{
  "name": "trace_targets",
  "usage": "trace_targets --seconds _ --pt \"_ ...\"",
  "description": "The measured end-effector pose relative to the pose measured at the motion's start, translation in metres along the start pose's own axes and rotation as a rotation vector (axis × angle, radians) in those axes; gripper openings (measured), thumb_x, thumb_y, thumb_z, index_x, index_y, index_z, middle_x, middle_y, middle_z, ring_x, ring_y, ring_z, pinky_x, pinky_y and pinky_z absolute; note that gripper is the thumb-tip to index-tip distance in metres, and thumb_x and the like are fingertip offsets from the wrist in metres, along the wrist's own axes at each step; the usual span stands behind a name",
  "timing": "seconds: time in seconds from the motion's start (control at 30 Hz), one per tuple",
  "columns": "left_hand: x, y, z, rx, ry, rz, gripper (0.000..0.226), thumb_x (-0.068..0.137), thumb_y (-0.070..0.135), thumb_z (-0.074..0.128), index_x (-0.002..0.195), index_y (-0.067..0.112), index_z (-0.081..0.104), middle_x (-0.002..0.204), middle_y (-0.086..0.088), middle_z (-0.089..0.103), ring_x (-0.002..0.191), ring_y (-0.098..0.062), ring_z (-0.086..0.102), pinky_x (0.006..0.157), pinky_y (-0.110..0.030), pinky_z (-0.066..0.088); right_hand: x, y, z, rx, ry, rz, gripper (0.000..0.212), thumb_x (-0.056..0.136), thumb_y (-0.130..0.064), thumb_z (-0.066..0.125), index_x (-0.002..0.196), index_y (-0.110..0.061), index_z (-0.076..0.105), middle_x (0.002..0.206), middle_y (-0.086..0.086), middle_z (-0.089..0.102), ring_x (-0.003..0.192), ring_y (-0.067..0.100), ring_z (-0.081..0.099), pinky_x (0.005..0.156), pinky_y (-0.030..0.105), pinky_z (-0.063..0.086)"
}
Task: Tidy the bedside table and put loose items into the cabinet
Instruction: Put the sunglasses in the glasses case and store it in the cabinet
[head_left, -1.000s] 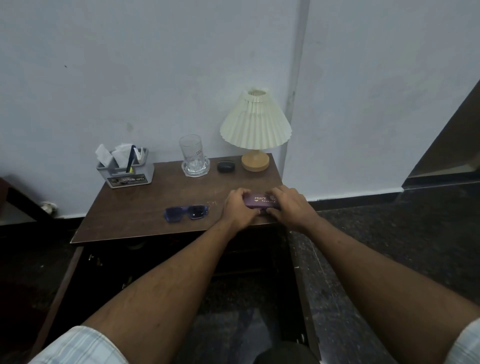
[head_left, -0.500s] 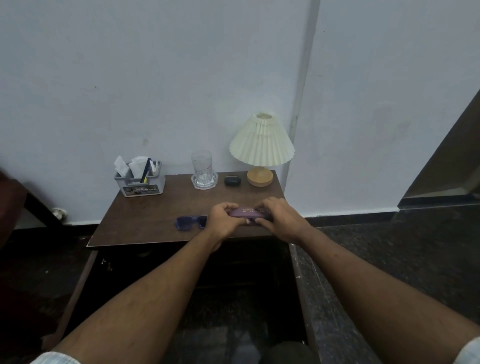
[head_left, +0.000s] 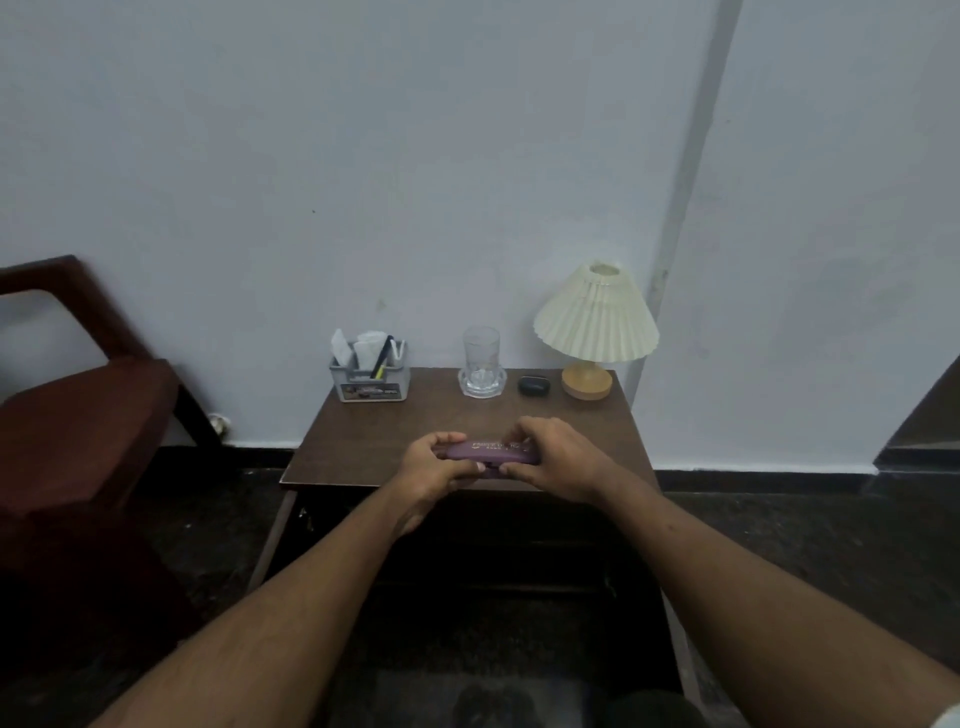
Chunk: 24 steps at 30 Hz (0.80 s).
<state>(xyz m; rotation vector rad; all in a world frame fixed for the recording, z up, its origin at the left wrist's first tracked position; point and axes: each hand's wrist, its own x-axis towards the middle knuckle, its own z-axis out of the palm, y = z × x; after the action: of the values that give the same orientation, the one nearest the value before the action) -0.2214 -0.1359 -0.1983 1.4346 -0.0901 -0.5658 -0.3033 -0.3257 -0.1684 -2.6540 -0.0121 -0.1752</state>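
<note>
A purple glasses case (head_left: 485, 451) with gold lettering is held level above the front edge of the brown bedside table (head_left: 363, 441). My left hand (head_left: 436, 470) grips its left end and my right hand (head_left: 550, 457) grips its right end, fingers curled over the top and thumbs underneath. The blue sunglasses seen earlier are hidden behind my left hand. Below the tabletop the dark cabinet (head_left: 467, 561) stands open, its inside too dark to make out.
Along the back of the table stand a grey organiser (head_left: 370, 382) with papers and pens, a drinking glass (head_left: 481, 364) on a clear coaster, a small black earbud case (head_left: 533, 385) and a pleated cream lamp (head_left: 596, 322). A dark red chair (head_left: 78, 405) is at left.
The view has pulled back and tilted up, bringing the chair into sight. Both hands have lifted the purple case slightly toward me. The sunglasses have passed out of sight behind my left hand.
</note>
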Motion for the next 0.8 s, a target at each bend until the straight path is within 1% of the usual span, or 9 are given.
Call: trace_targets --seconds 0.13,0.17,0.23,0.3,0.4,0.5,0.63,0.73,0.8 --pt "-0.020 0.004 -0.027 -0.007 0.021 0.005 0.054 0.073 -0.013 0.078 0.120 0.003 0.057 0.122 -0.024 0.061 0.106 -0.033 0.066 0.079 -0.039 0.063 0.006 -0.022 0.019 0.015 -0.032 -0.032 0.033 0.084 -0.047 0.072 0.110 -0.032 0.059 0.110 -0.006 0.063 0.096 0.010 0.058 0.080 0.028 0.049" --pt "-0.025 0.004 -0.032 -0.022 0.021 0.004 0.055 0.074 -0.014 0.077 0.122 0.002 0.056 0.124 -0.025 0.061 0.107 -0.034 0.066 0.081 -0.042 0.062 0.007 -0.027 0.023 0.024 -0.044 -0.038 0.032 0.084 -0.046 0.071 0.111 -0.034 0.058 0.111 -0.006 0.063 0.097 0.009 0.057 0.080 0.026 0.047" --pt "-0.034 0.000 -0.041 -0.052 0.026 -0.003 0.056 0.075 -0.014 0.075 0.125 0.000 0.054 0.127 -0.026 0.059 0.113 -0.039 0.065 0.092 -0.053 0.057 0.008 -0.035 0.032 0.047 -0.066 -0.048 0.032 0.085 -0.045 0.070 0.112 -0.036 0.057 0.112 -0.008 0.061 0.099 0.009 0.057 0.082 0.026 0.047" --pt "-0.041 -0.006 -0.050 -0.061 0.038 -0.005 0.057 0.076 -0.014 0.075 0.126 0.001 0.054 0.128 -0.024 0.059 0.116 -0.039 0.063 0.098 -0.056 0.052 0.008 -0.041 0.042 0.050 -0.069 -0.063 0.033 0.085 -0.044 0.071 0.114 -0.034 0.058 0.115 -0.006 0.062 0.103 0.010 0.057 0.087 0.029 0.049" --pt "-0.048 -0.016 -0.059 -0.077 0.045 -0.029 0.056 0.078 -0.012 0.074 0.128 0.003 0.055 0.128 -0.019 0.058 0.117 -0.035 0.063 0.099 -0.051 0.054 0.007 -0.044 0.054 0.047 -0.089 -0.073 0.035 0.085 -0.043 0.072 0.117 -0.032 0.060 0.119 -0.005 0.063 0.106 0.010 0.057 0.093 0.032 0.050" --pt "-0.048 -0.030 -0.063 -0.104 0.048 -0.055 0.053 0.081 -0.013 0.070 0.129 0.006 0.056 0.129 -0.019 0.058 0.117 -0.033 0.063 0.097 -0.045 0.056 0.003 -0.041 0.065 0.046 -0.118 -0.077 0.035 0.086 -0.043 0.071 0.118 -0.032 0.060 0.121 -0.007 0.060 0.106 0.008 0.056 0.094 0.030 0.049" --pt "-0.043 -0.051 -0.067 -0.097 0.031 -0.072 0.051 0.081 -0.013 0.069 0.123 0.014 0.062 0.128 -0.014 0.060 0.112 -0.029 0.066 0.085 -0.036 0.061 -0.001 -0.032 0.078 0.048 -0.132 -0.065 0.033 0.088 -0.042 0.070 0.117 -0.031 0.061 0.120 -0.009 0.059 0.105 0.006 0.054 0.088 0.025 0.047" --pt "-0.039 -0.065 -0.067 -0.070 0.039 -0.068 0.057 0.077 -0.013 0.072 0.122 0.021 0.063 0.129 -0.014 0.061 0.110 -0.028 0.067 0.081 -0.036 0.061 -0.002 -0.027 0.086 0.062 -0.108 -0.067 0.028 0.089 -0.040 0.070 0.115 -0.030 0.064 0.115 -0.010 0.061 0.101 0.003 0.055 0.083 0.020 0.044" --pt "-0.039 -0.074 -0.067 -0.057 0.034 -0.068 0.066 0.075 -0.013 0.074 0.123 0.030 0.062 0.127 -0.013 0.063 0.107 -0.026 0.069 0.078 -0.037 0.061 -0.001 -0.024 0.090 0.096 -0.076 -0.043 0.023 0.091 -0.040 0.068 0.111 -0.029 0.068 0.109 -0.011 0.065 0.095 0.001 0.057 0.081 0.020 0.046"
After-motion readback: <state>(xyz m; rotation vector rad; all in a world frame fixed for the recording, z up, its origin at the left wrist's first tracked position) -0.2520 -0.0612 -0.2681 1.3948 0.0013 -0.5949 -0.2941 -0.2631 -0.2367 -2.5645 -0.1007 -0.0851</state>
